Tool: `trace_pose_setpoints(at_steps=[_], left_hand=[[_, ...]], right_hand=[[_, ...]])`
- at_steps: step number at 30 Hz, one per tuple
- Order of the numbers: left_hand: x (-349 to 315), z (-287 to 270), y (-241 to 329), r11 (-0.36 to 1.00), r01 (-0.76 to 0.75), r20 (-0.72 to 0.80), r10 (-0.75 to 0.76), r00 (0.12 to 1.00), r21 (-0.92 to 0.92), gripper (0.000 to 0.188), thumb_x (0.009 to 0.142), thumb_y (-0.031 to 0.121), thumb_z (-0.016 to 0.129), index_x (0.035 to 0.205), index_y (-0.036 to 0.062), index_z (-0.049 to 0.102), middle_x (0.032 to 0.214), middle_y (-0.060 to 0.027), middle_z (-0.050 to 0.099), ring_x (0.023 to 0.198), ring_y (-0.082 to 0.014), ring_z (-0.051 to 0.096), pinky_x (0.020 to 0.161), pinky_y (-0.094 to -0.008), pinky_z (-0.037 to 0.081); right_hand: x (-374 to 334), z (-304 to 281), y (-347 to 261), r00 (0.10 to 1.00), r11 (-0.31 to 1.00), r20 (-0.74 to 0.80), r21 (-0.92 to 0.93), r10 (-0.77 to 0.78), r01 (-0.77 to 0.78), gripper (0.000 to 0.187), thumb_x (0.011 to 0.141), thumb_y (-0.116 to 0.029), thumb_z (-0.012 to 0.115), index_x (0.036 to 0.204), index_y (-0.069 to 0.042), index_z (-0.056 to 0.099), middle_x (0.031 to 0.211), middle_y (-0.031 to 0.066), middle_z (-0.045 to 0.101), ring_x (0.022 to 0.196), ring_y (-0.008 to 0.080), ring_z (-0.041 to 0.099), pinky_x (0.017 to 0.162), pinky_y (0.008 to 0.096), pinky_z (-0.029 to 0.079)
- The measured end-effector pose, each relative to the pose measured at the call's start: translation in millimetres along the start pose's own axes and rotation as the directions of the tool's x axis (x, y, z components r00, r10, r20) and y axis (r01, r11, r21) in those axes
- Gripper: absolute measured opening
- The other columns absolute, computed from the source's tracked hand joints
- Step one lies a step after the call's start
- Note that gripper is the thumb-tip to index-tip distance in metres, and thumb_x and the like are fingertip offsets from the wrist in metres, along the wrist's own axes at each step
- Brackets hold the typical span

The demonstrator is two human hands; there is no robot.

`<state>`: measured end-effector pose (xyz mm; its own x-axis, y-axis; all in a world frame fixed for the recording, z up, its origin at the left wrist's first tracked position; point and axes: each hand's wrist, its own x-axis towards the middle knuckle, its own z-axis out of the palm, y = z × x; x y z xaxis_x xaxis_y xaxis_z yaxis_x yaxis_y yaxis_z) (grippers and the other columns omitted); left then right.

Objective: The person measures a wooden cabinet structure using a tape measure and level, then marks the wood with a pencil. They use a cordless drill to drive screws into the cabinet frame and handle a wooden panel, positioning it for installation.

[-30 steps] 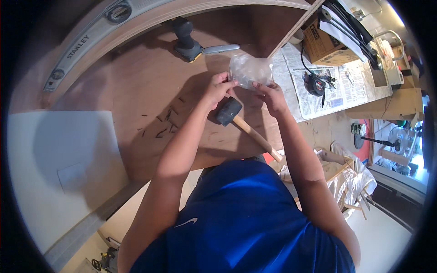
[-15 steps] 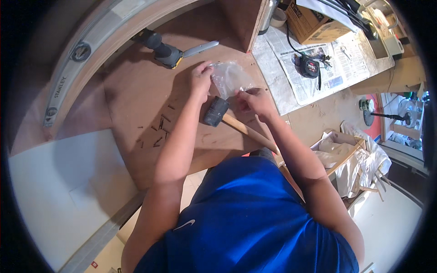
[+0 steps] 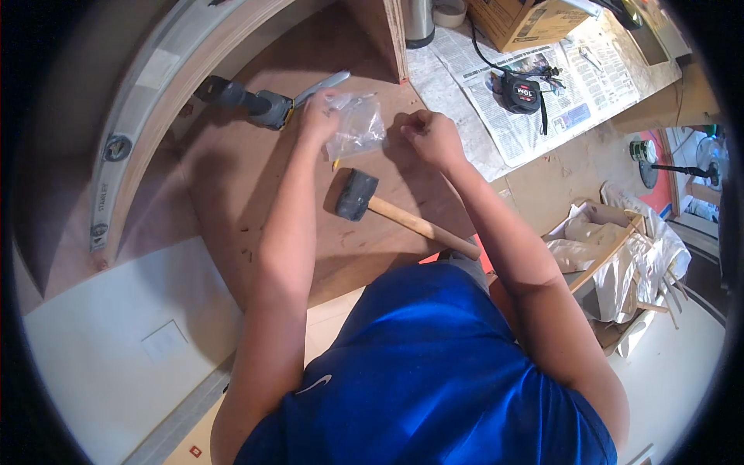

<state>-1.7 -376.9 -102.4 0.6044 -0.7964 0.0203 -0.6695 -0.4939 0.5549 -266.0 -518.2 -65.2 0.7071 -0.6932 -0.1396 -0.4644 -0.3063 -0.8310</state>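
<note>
My left hand is closed on the edge of a clear plastic bag, which hangs open-sided over the brown wooden board. Right of the bag and apart from it, my right hand has its fingers pinched together; whatever they hold, if anything, is too small to make out. A small yellow piece shows just under the bag. Nearer me lies a mallet with a black rubber head and a wooden handle. Beyond my left hand rests a grey-black power tool with a pale blade.
A spirit level lies along the curved wooden edge at left. Small dark bits are scattered beside my left forearm. At right, a tape measure sits on newspaper, near a cardboard box. An upright panel stands at the back.
My right hand has come away from the plastic bag, its fingers pinched. My left hand has carried the bag leftward, near the power tool's blade. The whole view has shifted slightly.
</note>
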Motion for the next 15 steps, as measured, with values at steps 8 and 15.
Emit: trace_pose_setpoints(at_steps=[8,15], left_hand=[[5,2,52,0.947,-0.307,-0.118,0.317,0.941,0.099,0.024,0.084,0.007,0.073,0.108,0.0039,0.074,0.112,-0.0183,0.072,0.108,-0.0421,0.066,0.096,-0.0486,0.053],[6,7,33,0.974,-0.226,-0.021,0.226,0.974,0.007,0.008,0.084,0.005,0.074,0.092,0.0053,0.074,0.107,-0.0181,0.071,0.101,-0.0396,0.068,0.091,-0.0477,0.055]], right_hand=[[39,24,-5,0.969,0.966,-0.093,-0.147,-0.23,0.215,0.018,0.092,-0.018,0.067,0.101,-0.005,0.077,0.097,0.025,0.074,0.094,0.0431,0.073,0.087,0.05,0.058],[76,51,-2,0.95,0.921,-0.07,-0.276,-0.303,0.273,0.018,0.093,-0.019,0.067,0.107,-0.011,0.076,0.104,0.0201,0.074,0.096,0.0413,0.072,0.088,0.0504,0.058]])
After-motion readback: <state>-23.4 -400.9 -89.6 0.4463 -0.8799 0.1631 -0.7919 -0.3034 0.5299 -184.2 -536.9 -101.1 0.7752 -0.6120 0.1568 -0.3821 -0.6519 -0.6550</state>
